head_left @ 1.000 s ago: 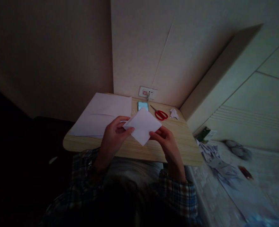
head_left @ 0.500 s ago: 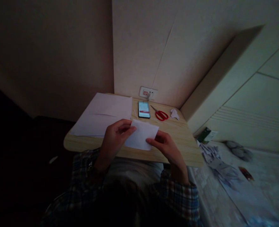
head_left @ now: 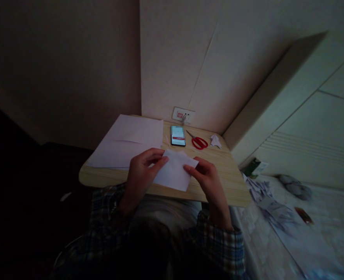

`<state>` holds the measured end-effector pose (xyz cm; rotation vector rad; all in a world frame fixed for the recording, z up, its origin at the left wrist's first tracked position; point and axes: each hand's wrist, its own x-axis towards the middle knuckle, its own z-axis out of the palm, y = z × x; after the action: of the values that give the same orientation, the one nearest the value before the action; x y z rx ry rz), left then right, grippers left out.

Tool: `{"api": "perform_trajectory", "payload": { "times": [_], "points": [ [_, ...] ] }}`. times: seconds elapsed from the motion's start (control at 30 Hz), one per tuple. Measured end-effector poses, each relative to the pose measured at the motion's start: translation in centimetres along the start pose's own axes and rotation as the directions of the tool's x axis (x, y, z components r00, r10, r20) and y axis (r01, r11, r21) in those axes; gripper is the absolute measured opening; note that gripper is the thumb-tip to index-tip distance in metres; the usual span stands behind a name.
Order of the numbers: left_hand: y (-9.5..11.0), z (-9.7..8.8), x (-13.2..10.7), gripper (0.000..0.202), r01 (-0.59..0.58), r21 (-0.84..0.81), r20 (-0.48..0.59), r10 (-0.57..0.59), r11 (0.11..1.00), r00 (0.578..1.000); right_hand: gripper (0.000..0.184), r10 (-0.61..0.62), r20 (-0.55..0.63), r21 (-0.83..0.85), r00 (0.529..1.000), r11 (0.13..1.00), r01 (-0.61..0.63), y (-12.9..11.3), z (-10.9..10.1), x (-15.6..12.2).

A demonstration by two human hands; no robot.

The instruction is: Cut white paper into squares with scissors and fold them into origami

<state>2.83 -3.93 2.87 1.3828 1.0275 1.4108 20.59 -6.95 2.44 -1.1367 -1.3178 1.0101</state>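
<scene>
A small white sheet of paper is held above the front of the wooden table. My left hand pinches its left side, thumb on top and fingers behind. At its right corner, my right hand grips the paper the same way. A second layer or flap peeks out behind the top edge. Beyond the hands lie a phone with a lit screen and red-handled scissors. A small folded white paper piece rests right of the scissors.
Large white sheets cover the table's left part. A wall socket with a plug sits behind the phone. To the right, a bed carries paper scraps, a grey rounded object and a green-and-white item.
The paper has turned slightly, its lower right corner now lower, and a flap shows behind the top edge. My right hand has shifted a little to the right.
</scene>
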Motion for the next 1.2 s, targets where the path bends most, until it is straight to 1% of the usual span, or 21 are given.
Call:
{"api": "perform_trajectory", "payload": {
  "times": [0.07, 0.13, 0.23, 0.3, 0.37, 0.43, 0.47, 0.5, 0.53, 0.6, 0.63, 0.67, 0.73, 0.83, 0.93, 1.0, 1.1, 1.2],
  "points": [
    [0.0, 0.0, 0.1, 0.015, 0.008, -0.061, 0.015, -0.007, 0.998, 1.000, 0.023, -0.014, -0.018, -0.007, 1.000, 1.000, 0.014, -0.3, 0.2, 0.0],
    [0.0, 0.0, 0.1, 0.013, 0.002, -0.065, 0.060, 0.002, 0.998, 0.998, 0.022, -0.010, -0.026, 0.009, 1.000, 1.000, 0.010, -0.5, 0.3, 0.0],
    [-0.1, -0.3, 0.3, 0.016, -0.047, 0.030, 0.140, 0.042, 0.998, 0.989, 0.018, -0.010, -0.020, 0.039, 1.000, 0.999, 0.010, -0.8, 0.4, 0.0],
    [-0.1, -0.6, 0.4, 0.017, -0.094, 0.116, 0.170, 0.074, 0.989, 0.983, 0.016, -0.018, 0.002, 0.028, 1.000, 0.999, 0.018, -0.8, 0.3, 0.1],
    [-0.2, -0.9, 0.4, 0.016, -0.140, 0.183, 0.204, 0.101, 0.973, 0.974, 0.014, -0.034, 0.014, -0.026, 0.999, 0.999, 0.034, -0.6, 0.3, 0.1],
    [-0.3, -1.0, 0.5, 0.011, -0.181, 0.214, 0.245, 0.127, 0.960, 0.961, 0.011, -0.105, -0.024, -0.116, 0.994, 0.988, 0.101, -0.4, 0.2, 0.0],
    [-0.3, -1.1, 0.5, 0.010, -0.201, 0.219, 0.268, 0.139, 0.955, 0.953, 0.009, -0.177, -0.049, -0.165, 0.983, 0.972, 0.167, -0.4, 0.1, 0.0],
    [-0.4, -1.2, 0.5, 0.008, -0.225, 0.216, 0.290, 0.157, 0.950, 0.944, 0.007, -0.267, -0.068, -0.211, 0.961, 0.946, 0.247, -0.3, 0.1, 0.0],
    [-0.4, -1.2, 0.5, 0.008, -0.259, 0.200, 0.302, 0.192, 0.945, 0.934, 0.008, -0.360, -0.078, -0.253, 0.930, 0.909, 0.331, -0.3, 0.1, -0.1],
    [-0.3, -1.3, 0.5, 0.008, -0.360, 0.146, 0.292, 0.307, 0.922, 0.906, 0.014, -0.505, -0.062, -0.312, 0.861, 0.829, 0.464, -0.4, 0.0, -0.2],
    [-0.3, -1.3, 0.5, 0.010, -0.418, 0.123, 0.271, 0.375, 0.900, 0.887, 0.017, -0.549, -0.051, -0.328, 0.835, 0.798, 0.505, -0.4, 0.0, -0.3],
    [-0.2, -1.3, 0.5, 0.013, -0.474, 0.110, 0.244, 0.438, 0.874, 0.865, 0.019, -0.575, -0.045, -0.337, 0.817, 0.778, 0.529, -0.4, 0.0, -0.3],
    [-0.2, -1.3, 0.4, 0.018, -0.553, 0.121, 0.205, 0.524, 0.824, 0.827, 0.022, -0.598, -0.040, -0.337, 0.800, 0.762, 0.553, -0.3, 0.1, -0.4],
    [-0.1, -1.4, 0.3, 0.023, -0.602, 0.118, 0.179, 0.579, 0.790, 0.795, 0.025, -0.613, -0.040, -0.321, 0.789, 0.756, 0.571, -0.2, 0.1, -0.5],
    [-0.2, -1.3, 0.3, 0.024, -0.597, 0.048, 0.167, 0.583, 0.801, 0.795, 0.026, -0.621, -0.041, -0.303, 0.783, 0.754, 0.583, -0.2, 0.1, -0.6],
    [-0.3, -1.3, 0.4, 0.020, -0.581, -0.014, 0.151, 0.576, 0.814, 0.803, 0.026, -0.625, -0.048, -0.295, 0.779, 0.754, 0.587, -0.3, 0.1, -0.6],
    [-0.4, -1.2, 0.3, 0.013, -0.538, -0.078, 0.111, 0.543, 0.840, 0.832, 0.025, -0.631, -0.056, -0.280, 0.774, 0.754, 0.594, -0.3, 0.1, -0.6],
    [-0.3, -1.0, 0.0, 0.020, -0.475, -0.085, 0.068, 0.481, 0.876, 0.874, 0.023, -0.618, -0.062, -0.267, 0.784, 0.767, 0.583, -0.3, 0.2, -0.7]
  ]
}}
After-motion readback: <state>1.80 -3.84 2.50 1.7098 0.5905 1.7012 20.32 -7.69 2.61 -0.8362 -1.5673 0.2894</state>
